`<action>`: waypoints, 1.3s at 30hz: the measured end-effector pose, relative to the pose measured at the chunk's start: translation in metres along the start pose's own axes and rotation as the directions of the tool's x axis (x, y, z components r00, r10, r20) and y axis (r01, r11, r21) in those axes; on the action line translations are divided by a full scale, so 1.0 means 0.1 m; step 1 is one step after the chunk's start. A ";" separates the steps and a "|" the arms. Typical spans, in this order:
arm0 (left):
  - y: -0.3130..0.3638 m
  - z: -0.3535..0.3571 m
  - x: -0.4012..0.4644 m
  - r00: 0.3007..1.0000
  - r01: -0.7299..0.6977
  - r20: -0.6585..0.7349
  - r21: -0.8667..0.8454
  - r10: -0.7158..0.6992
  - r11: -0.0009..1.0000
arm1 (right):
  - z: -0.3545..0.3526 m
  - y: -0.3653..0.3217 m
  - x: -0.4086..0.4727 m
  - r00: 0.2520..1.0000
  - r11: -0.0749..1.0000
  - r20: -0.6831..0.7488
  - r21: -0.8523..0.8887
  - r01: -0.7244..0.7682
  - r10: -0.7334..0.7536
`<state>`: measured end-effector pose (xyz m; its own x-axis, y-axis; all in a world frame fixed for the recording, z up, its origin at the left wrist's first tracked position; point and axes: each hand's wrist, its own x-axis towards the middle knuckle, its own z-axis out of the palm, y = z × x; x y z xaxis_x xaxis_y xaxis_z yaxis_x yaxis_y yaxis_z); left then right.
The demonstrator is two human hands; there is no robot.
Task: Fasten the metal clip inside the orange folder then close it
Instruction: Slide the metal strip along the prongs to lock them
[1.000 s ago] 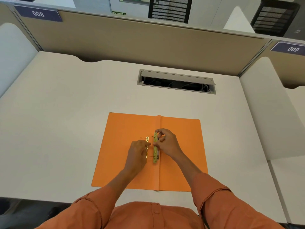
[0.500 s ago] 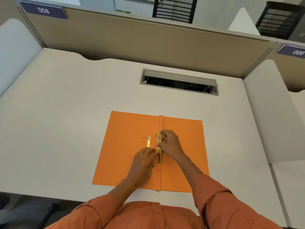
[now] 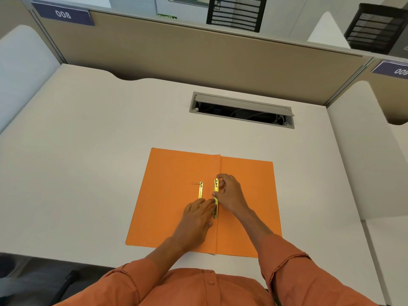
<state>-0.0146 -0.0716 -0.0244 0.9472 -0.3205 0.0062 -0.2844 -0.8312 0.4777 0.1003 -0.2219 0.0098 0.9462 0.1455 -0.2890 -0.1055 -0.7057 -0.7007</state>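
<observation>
Folder (image 3: 172, 195) lies open; my right hand (image 3: 229, 193) pinches the clip bar (image 3: 216, 195) steady while my left hand (image 3: 196, 219) presses it flat.

Orange folder (image 3: 176, 195): open, flat on desk, both leaves spread, centre crease running away from viewer, near edge close to desk front. Metal clip in two brass-coloured strips, parallel to crease. Left strip (image 3: 200, 190): flat on left leaf, thin prong sticking out leftward at far end. Right strip (image 3: 216, 195): along crease, longer in view, partly covered by fingers.
</observation>
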 end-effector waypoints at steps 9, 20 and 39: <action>0.03 0.00 0.02 0.997 -0.006 0.074 0.111 -0.002 0.994 | -0.02 -0.04 0.00 0.995 0.996 -0.059 -0.026 0.084 -0.086; 0.09 -0.04 0.04 0.983 0.032 0.169 0.211 -0.069 0.977 | -0.16 0.06 0.14 0.991 0.996 -0.109 0.050 -0.075 0.080; 0.13 -0.05 0.10 0.987 0.043 0.141 0.217 -0.074 0.975 | -0.17 -0.13 0.32 1.000 0.965 -0.025 -0.261 -0.014 0.008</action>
<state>-0.0077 -0.0831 -0.0137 0.9354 -0.3185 -0.1533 -0.2692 -0.9229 0.2752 0.1376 -0.2198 0.0208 0.9527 0.1227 -0.2782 -0.0355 -0.8639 -0.5024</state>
